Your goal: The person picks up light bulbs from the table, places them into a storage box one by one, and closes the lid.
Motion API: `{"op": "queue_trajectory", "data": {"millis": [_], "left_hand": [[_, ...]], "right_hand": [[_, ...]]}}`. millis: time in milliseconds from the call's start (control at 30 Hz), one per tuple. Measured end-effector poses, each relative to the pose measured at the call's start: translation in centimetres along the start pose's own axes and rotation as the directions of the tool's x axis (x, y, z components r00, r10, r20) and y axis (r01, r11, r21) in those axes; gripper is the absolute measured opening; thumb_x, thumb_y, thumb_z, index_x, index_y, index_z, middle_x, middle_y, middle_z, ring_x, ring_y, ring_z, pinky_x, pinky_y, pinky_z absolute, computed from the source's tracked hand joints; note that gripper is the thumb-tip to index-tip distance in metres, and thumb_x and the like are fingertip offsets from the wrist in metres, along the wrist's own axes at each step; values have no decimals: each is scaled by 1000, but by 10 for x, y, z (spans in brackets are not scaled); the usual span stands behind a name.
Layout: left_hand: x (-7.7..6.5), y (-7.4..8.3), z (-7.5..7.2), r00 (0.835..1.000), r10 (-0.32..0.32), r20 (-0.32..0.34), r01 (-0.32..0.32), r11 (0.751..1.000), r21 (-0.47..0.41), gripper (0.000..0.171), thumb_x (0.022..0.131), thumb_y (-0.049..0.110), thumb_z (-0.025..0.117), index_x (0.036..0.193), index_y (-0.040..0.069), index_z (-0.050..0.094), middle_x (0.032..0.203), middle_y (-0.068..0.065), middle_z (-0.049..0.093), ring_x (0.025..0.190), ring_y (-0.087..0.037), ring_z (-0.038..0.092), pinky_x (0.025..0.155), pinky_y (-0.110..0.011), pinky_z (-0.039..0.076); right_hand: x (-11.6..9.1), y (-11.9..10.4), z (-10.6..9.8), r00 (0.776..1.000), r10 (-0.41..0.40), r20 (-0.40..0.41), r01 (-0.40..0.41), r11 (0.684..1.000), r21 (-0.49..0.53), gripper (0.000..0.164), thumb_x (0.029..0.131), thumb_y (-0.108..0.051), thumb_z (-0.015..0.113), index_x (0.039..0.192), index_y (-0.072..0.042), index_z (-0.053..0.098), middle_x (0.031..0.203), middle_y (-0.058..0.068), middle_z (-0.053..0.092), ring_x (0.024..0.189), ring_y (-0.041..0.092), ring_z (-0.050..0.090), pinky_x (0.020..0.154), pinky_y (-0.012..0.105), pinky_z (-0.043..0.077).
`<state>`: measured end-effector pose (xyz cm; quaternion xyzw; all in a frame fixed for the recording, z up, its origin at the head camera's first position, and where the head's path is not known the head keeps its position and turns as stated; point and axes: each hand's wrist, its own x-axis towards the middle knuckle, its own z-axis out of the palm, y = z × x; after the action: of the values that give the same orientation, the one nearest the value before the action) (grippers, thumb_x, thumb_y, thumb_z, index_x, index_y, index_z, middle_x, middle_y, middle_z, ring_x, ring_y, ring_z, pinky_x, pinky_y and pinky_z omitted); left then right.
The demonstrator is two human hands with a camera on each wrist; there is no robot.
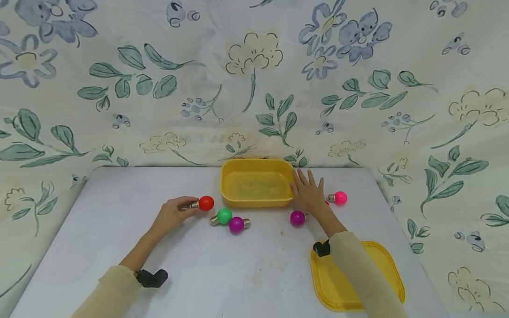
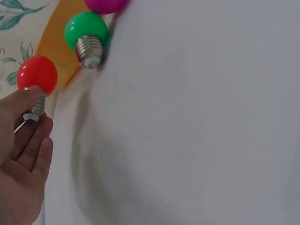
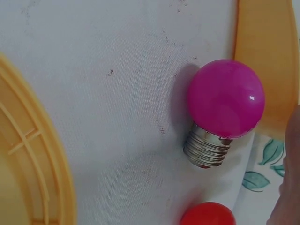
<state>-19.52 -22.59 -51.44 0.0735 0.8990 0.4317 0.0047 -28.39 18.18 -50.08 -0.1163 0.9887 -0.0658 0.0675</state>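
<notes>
My left hand (image 1: 172, 216) pinches a red light bulb (image 1: 206, 203) by its metal screw base, thumb on one side and fingers on the other, left of the yellow tub (image 1: 256, 203). In the left wrist view that red bulb (image 2: 37, 75) points away from the palm. My right hand (image 1: 310, 193) has its fingers spread and touches the right end of the tub. Below it lies a purple bulb (image 1: 297, 218), seen large in the right wrist view. A second red bulb (image 3: 208, 216) lies close by, mostly hidden under the right hand in the head view.
A green bulb (image 1: 225, 216) and another purple bulb (image 1: 236, 225) lie together before the tub. One pink bulb (image 1: 340, 198) is right of my right hand. The yellow lid (image 1: 331, 299) lies flat beneath the right forearm. Flowered cloth (image 1: 255, 126) hangs behind the white table (image 1: 216, 279).
</notes>
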Motion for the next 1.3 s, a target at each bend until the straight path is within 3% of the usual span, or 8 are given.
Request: {"op": "queue_trajectory", "data": {"millis": [367, 700, 933, 1100, 1300], "left_hand": [[20, 33, 5, 999, 50, 3, -50, 997, -57, 38, 92, 13, 74, 125, -3, 65, 120, -21, 67, 109, -37, 63, 94, -48, 52], [52, 64, 31, 995, 84, 47, -79, 992, -103, 38, 91, 14, 74, 125, -2, 66, 117, -17, 69, 106, -32, 65, 93, -43, 54], [68, 77, 50, 990, 106, 92, -96, 990, -105, 35, 91, 13, 74, 122, -3, 67, 111, -15, 70, 102, -30, 66, 90, -39, 55], [78, 85, 60, 982, 159, 107, -147, 983, -108, 32, 91, 12, 74, 119, -3, 68, 108, -14, 71, 100, -30, 65, 90, -39, 55], [88, 88, 73, 983, 121, 135, -109, 990, -92, 31, 92, 12, 73, 120, -1, 69, 108, -12, 70, 99, -27, 63, 91, -37, 54]], "right_hand": [[-2, 3, 0, 1000, -2, -10, 2, 1000, -12, 60, 108, -43, 21, 162, -19, 9, 166, 6, 10, 151, 35, -1, 114, 66, -4], [-6, 12, -1, 1000, 17, -10, -17, 999, -29, 59, 109, -42, 20, 162, -19, 9, 166, 5, 10, 151, 36, 0, 114, 67, 1], [-5, 12, 3, 1000, 9, -5, -9, 1000, -20, 60, 109, -43, 20, 162, -19, 8, 166, 5, 9, 151, 37, 0, 113, 67, -2], [-3, 10, 4, 1000, 9, -15, -9, 1000, -23, 60, 109, -43, 20, 162, -19, 8, 166, 4, 9, 151, 36, 0, 114, 67, -2], [2, 4, 2, 1000, -2, 2, 2, 1000, -17, 60, 108, -44, 20, 162, -20, 7, 167, 5, 8, 151, 36, -3, 113, 67, -4]]}}
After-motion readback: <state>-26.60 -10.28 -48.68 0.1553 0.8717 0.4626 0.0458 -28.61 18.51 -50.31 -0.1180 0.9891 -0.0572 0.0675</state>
